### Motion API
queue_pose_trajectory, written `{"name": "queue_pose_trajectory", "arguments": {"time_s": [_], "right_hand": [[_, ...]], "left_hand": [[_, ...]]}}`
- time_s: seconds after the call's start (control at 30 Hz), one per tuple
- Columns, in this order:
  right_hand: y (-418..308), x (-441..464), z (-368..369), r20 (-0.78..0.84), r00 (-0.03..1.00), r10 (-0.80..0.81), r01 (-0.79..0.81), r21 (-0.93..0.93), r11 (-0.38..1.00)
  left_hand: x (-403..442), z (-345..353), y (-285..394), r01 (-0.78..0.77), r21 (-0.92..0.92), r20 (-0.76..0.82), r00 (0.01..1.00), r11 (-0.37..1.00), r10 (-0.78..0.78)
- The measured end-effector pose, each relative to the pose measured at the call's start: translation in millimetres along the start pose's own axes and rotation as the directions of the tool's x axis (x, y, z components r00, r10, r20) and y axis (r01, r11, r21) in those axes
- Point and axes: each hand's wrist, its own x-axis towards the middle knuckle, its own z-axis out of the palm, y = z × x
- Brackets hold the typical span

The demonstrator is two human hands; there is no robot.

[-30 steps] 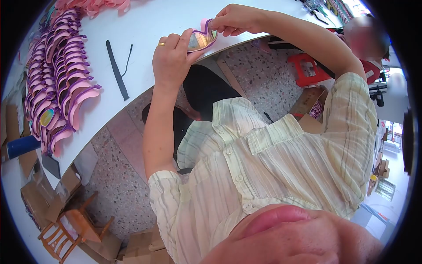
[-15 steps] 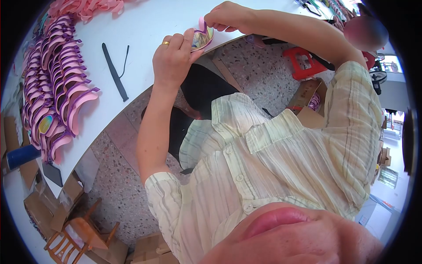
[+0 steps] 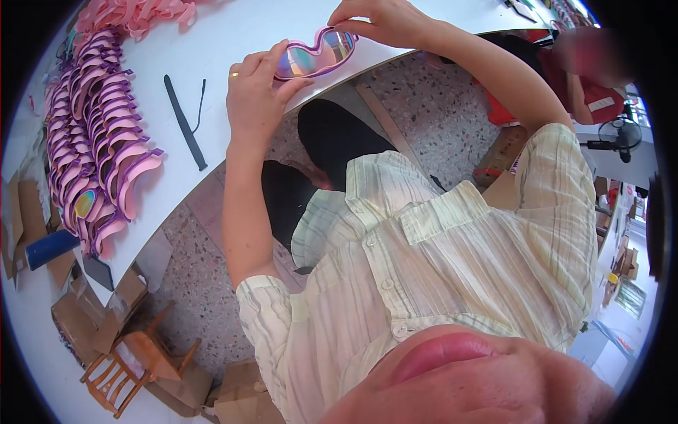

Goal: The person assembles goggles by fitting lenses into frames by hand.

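Note:
A pair of goggles (image 3: 321, 58) with a pink frame, purple edging and shiny mirrored lenses is held over the table's front edge, its lens side facing me. My left hand (image 3: 258, 88), with a ring on one finger, grips the left end, fingers behind and thumb below. At the upper right rim, my right hand (image 3: 387, 22) pinches the frame between thumb and fingers. Left of my hands, a dark flat strip with a thin cord (image 3: 185, 124) lies on the white table (image 3: 212, 42).
Rows of stacked pink and purple goggle frames (image 3: 106, 141) cover the table's left side, below a heap of pink pieces (image 3: 138, 13). A dark phone-like slab (image 3: 98, 271) and blue cylinder (image 3: 53, 249) are at the corner. A wooden chair (image 3: 138, 364) stands below; another person (image 3: 600, 92) sits right.
The goggles have turned from a tilted, partly covered position to show both lenses. My hands have moved apart along the frame, the left one shifting left and the right one slightly up.

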Motion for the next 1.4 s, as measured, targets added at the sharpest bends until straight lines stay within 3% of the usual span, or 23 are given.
{"name": "queue_pose_trajectory", "arguments": {"time_s": [0.07,0.17,0.27,0.4,0.5,0.6,0.7,0.8,0.93,1.03,1.13,1.4], "right_hand": [[5.4,7.0,3.0,0.040,0.983,-0.181,0.185,-0.167,0.968],[1.8,15.5,-2.4,0.207,0.964,-0.168,0.234,-0.357,0.904],[1.8,16.9,0.8,0.162,0.924,-0.346,0.381,-0.462,0.801],[-1.7,15.3,11.9,0.170,0.915,-0.365,0.393,-0.571,0.721],[8.4,13.5,12.7,0.123,0.904,-0.409,0.418,-0.456,0.786],[0.5,10.0,17.7,0.123,0.981,-0.151,0.175,-0.216,0.961],[10.8,4.3,8.7,0.012,1.000,-0.012,0.010,0.159,0.987],[-0.9,-5.5,-3.8,-0.081,0.997,0.008,0.012,0.248,0.969],[7.5,-13.9,20.3,0.029,0.997,0.073,-0.077,0.194,0.978],[8.5,-19.3,25.0,-0.117,0.993,-0.001,0.028,0.233,0.972],[4.3,-21.7,26.7,-0.150,0.988,0.028,0.014,0.274,0.962],[-20.0,-28.2,11.7,-0.029,0.992,0.124,-0.100,0.424,0.900]], "left_hand": [[2.4,-3.2,0.5,-0.003,0.026,0.026,1.000,1.000,0.003],[4.8,-3.5,2.1,0.008,0.030,0.070,0.998,1.000,-0.010],[6.7,-1.0,2.4,0.017,-0.025,0.075,0.997,1.000,-0.015],[9.1,4.2,0.8,0.023,-0.091,0.083,0.996,0.996,-0.015],[8.8,6.8,-0.7,0.055,-0.089,0.082,0.996,0.995,-0.048],[10.8,7.9,-0.8,0.089,-0.082,0.081,0.993,0.993,-0.083],[8.9,7.7,-1.3,0.091,-0.069,0.084,0.993,0.993,-0.085],[6.8,9.3,-2.7,0.077,-0.077,0.048,0.996,0.994,-0.073],[5.8,8.7,2.5,0.083,-0.066,0.029,0.996,0.994,-0.081],[3.4,6.8,4.5,0.075,-0.042,0.019,0.997,0.996,-0.074],[-0.2,6.3,2.1,0.093,-0.024,0.042,0.995,0.995,-0.092],[-6.5,-6.3,19.6,0.051,-0.084,0.038,0.998,0.995,-0.048]]}}
